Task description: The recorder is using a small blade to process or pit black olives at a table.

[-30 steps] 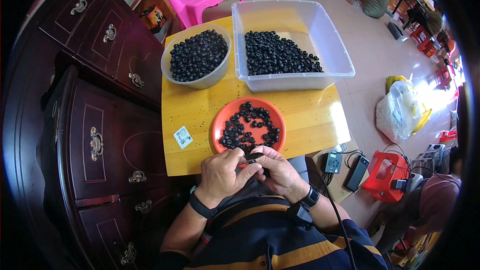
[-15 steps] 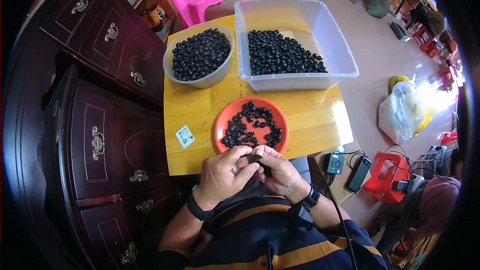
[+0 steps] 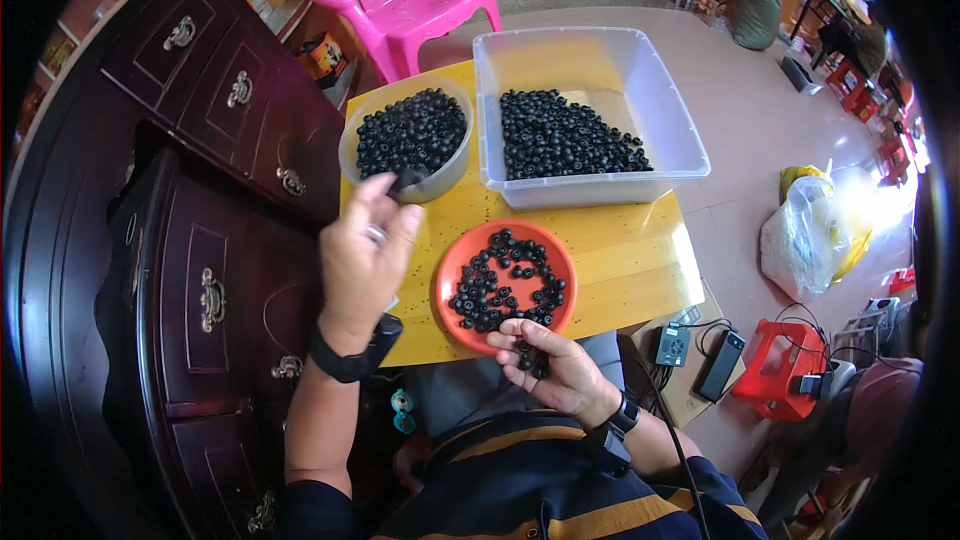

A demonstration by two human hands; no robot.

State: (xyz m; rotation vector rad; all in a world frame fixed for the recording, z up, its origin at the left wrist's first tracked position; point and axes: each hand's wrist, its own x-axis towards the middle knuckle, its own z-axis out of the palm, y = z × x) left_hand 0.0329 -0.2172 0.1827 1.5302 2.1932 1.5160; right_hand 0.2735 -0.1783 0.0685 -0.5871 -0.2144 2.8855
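My left hand (image 3: 362, 255) is at the near side of the round translucent tub (image 3: 440, 183), slightly blurred. Its fingertips and thumb pinch a small round black part (image 3: 406, 182). The tub is heaped with black bead-like parts (image 3: 412, 132), some showing a hole. Palm up at the near rim of an orange plate (image 3: 450, 315), my right hand (image 3: 565, 372) has its fingers curled round several of the same black parts (image 3: 530, 360). More black parts (image 3: 488, 302) lie scattered on the plate.
A large clear plastic bin (image 3: 600, 192) partly filled with black parts stands at the back of the yellow table (image 3: 630, 260). Dark wooden drawers (image 3: 215, 340) flank it on the left. A pink chair (image 3: 400, 10) is behind. Cables, a power adapter (image 3: 716, 355) and a red stool (image 3: 780, 370) are on the right.
My left hand has left my right hand and moved forward and left to the round tub with a black part. My right hand has turned palm up, showing several black parts.
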